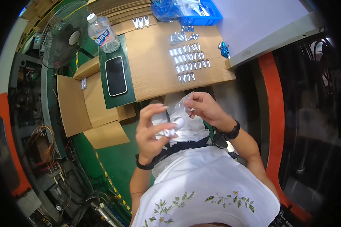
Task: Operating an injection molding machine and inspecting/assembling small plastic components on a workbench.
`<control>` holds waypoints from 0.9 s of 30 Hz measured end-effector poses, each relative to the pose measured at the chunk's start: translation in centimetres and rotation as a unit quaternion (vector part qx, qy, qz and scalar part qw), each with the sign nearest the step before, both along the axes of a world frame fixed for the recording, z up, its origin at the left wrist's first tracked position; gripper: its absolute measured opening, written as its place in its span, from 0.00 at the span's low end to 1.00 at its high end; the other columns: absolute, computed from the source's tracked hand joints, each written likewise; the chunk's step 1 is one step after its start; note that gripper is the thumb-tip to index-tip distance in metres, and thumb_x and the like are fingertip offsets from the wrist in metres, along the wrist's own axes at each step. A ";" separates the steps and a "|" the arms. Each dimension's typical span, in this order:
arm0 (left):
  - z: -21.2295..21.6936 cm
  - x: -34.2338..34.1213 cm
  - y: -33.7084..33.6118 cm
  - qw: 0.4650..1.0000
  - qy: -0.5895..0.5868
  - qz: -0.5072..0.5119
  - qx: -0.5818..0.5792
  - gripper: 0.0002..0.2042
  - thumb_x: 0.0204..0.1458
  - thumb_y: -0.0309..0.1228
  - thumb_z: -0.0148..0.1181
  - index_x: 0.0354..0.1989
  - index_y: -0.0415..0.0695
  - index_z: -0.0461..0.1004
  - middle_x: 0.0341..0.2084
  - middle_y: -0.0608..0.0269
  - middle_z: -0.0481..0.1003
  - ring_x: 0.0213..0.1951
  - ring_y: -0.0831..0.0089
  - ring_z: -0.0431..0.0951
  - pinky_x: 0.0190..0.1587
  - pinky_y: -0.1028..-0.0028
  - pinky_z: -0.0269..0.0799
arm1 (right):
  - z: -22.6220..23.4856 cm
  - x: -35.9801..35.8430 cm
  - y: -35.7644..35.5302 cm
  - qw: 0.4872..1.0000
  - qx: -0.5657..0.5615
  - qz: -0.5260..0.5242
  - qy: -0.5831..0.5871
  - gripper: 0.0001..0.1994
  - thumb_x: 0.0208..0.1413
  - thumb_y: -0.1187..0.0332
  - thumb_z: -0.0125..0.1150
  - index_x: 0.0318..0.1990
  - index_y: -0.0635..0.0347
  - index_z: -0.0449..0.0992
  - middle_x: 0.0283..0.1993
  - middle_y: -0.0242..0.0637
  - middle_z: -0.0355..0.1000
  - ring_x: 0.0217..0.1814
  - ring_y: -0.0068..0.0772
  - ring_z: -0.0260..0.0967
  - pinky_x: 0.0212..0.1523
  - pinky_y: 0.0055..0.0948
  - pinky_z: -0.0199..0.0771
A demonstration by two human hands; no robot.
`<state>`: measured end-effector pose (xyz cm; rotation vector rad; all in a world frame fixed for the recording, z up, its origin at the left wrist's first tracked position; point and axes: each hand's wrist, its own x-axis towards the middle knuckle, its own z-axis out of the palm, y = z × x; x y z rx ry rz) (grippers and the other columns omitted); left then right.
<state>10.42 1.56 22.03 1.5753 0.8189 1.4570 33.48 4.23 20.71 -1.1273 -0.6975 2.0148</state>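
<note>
Above my lap, my left hand (149, 134) is closed with its thumb and fingers around a small white plastic piece (170, 132) with a rounded end. My right hand (205, 109), at the table's near edge, pinches a small clear plastic bag (182, 106) that hangs toward the left hand. Against the white clothing, the bag's outline is hard to follow. Beyond the hands, short silver tapered parts (186, 60) lie in rows on a cardboard sheet (151, 64). At its far edge, several white pieces with dark ovals (140, 22) lie side by side.
A blue bin (204, 19) with bagged parts stands at the far side. Small blue pieces (224, 50) lie at the right edge. A phone (116, 76) and a plastic bottle (104, 36) are on the left. An open cardboard box (72, 102) and a fan (64, 38) are beyond them.
</note>
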 end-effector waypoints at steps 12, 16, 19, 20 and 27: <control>-1.3 1.1 -0.1 0.988 0.094 0.027 0.118 0.18 0.30 0.23 0.76 0.35 0.52 0.85 0.47 0.59 0.76 0.50 0.55 0.73 0.49 0.62 0.73 | 1.1 -1.3 -1.1 0.999 -0.009 -0.023 0.028 0.09 0.62 0.65 0.62 0.33 0.60 0.75 0.32 0.31 0.72 0.33 0.19 0.70 0.31 0.21 0.70; -1.8 1.3 0.0 0.992 0.061 0.031 0.105 0.18 0.32 0.21 0.76 0.36 0.50 0.84 0.47 0.56 0.76 0.51 0.54 0.74 0.49 0.61 0.73 | 1.3 -1.4 -1.2 0.999 -0.006 -0.018 0.031 0.09 0.62 0.65 0.62 0.33 0.60 0.75 0.32 0.31 0.72 0.33 0.19 0.70 0.31 0.21 0.70; -2.3 1.7 0.0 0.998 -0.002 0.014 0.059 0.17 0.36 0.20 0.75 0.38 0.45 0.82 0.48 0.51 0.75 0.54 0.50 0.73 0.53 0.57 0.75 | 1.6 -1.6 -1.3 0.999 -0.007 -0.015 0.029 0.10 0.63 0.64 0.61 0.34 0.61 0.75 0.33 0.31 0.72 0.33 0.19 0.70 0.31 0.22 0.71; -2.5 1.9 0.0 0.998 -0.035 0.007 0.049 0.16 0.39 0.20 0.74 0.39 0.43 0.80 0.49 0.49 0.74 0.56 0.47 0.71 0.54 0.54 0.76 | 1.6 -1.7 -1.4 0.999 -0.011 -0.015 0.030 0.10 0.63 0.64 0.61 0.34 0.61 0.74 0.33 0.31 0.72 0.33 0.19 0.70 0.30 0.22 0.71; -3.5 2.9 -0.3 0.991 -0.134 -0.005 0.009 0.13 0.50 0.22 0.68 0.44 0.40 0.73 0.54 0.44 0.68 0.60 0.45 0.69 0.54 0.49 0.78 | 1.4 -2.6 -2.1 0.995 -0.062 -0.051 0.054 0.11 0.64 0.63 0.60 0.35 0.61 0.74 0.32 0.31 0.71 0.31 0.20 0.70 0.29 0.21 0.71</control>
